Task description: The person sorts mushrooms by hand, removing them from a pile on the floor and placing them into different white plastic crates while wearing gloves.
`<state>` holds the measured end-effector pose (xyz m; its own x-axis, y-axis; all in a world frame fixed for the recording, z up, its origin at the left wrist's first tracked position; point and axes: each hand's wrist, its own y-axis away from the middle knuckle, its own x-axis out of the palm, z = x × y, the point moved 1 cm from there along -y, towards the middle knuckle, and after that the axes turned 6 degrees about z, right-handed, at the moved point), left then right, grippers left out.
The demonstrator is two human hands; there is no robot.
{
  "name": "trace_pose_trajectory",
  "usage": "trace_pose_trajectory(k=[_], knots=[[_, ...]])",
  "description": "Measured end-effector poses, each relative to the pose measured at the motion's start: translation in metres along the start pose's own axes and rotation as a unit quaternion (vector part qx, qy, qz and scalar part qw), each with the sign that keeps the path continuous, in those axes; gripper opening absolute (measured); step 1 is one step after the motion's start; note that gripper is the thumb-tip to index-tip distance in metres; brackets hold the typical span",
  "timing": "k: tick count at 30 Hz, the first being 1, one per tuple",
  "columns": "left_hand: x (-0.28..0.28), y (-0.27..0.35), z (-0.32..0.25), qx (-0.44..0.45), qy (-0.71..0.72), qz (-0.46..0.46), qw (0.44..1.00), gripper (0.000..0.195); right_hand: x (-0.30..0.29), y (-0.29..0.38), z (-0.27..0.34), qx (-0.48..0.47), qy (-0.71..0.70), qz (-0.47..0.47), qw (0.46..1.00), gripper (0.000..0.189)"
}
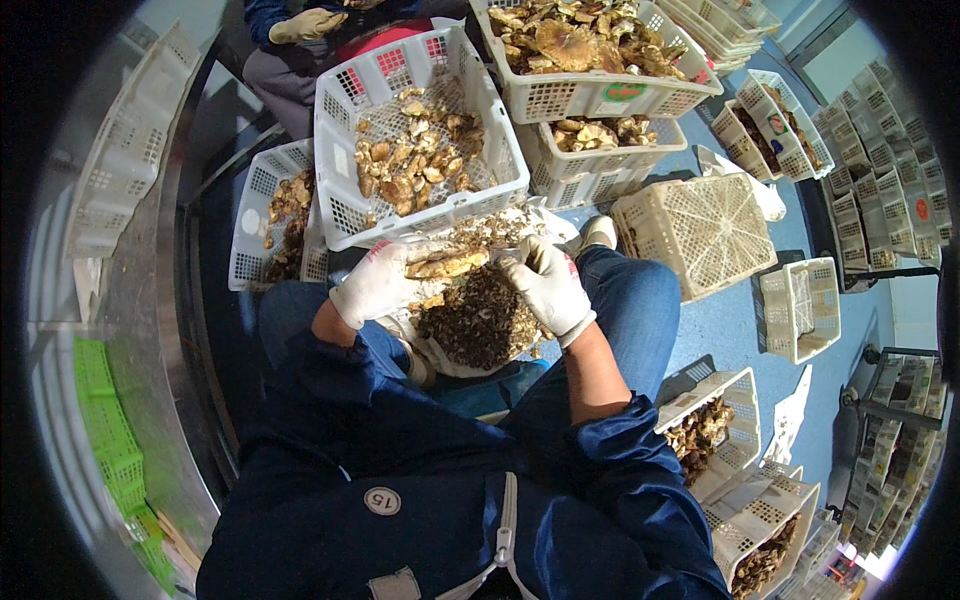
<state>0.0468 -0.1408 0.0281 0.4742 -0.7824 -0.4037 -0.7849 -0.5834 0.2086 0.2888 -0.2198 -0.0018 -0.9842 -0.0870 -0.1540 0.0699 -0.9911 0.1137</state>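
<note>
My left hand (384,279), in a white knit glove, grips a brown mushroom (452,265) over my lap. My right hand (551,289), gloved the same way, pinches a small shiny blade (505,255) close to the mushroom's right end; my fingers hide most of it. Beneath both hands lies a heap of dark mushroom trimmings (480,319), with paler scraps around it. Just beyond my hands, a large white plastic crate (431,219) holds loose trimmed mushrooms (409,169).
Stacked crates of mushrooms (577,97) stand ahead to the right. An overturned crate (697,236) lies on the blue floor by my knee. A metal surface (139,360) runs along my left. Across from me, a person's gloved hand (307,26) shows.
</note>
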Motion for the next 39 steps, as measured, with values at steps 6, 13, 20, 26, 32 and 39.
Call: trace_pose_trajectory(k=[6,13,20,26,32,39], knots=[[-0.008,-0.001,-0.002,0.022,-0.128,0.025,0.991,0.046,0.000,-0.001,-0.005,0.014,-0.010,0.023,1.000,0.025],[-0.002,-0.006,-0.011,0.042,0.132,-0.031,0.990,0.041,0.003,-0.006,0.001,-0.015,-0.075,-0.052,0.996,0.013],[0.003,-0.010,0.003,-0.008,0.232,-0.018,0.972,0.043,0.002,-0.002,-0.011,-0.046,-0.012,-0.081,0.996,0.019],[0.009,-0.001,0.016,0.136,0.120,-0.029,0.983,0.039,0.003,-0.005,-0.006,-0.038,-0.043,-0.086,0.995,0.017],[0.008,0.004,0.065,0.135,0.293,-0.019,0.946,0.039,0.004,0.000,0.007,-0.146,0.147,-0.104,0.973,0.016],[0.009,0.008,0.132,-0.023,0.458,-0.025,0.888,0.046,0.001,0.002,0.024,-0.175,0.127,-0.068,0.974,0.014]])
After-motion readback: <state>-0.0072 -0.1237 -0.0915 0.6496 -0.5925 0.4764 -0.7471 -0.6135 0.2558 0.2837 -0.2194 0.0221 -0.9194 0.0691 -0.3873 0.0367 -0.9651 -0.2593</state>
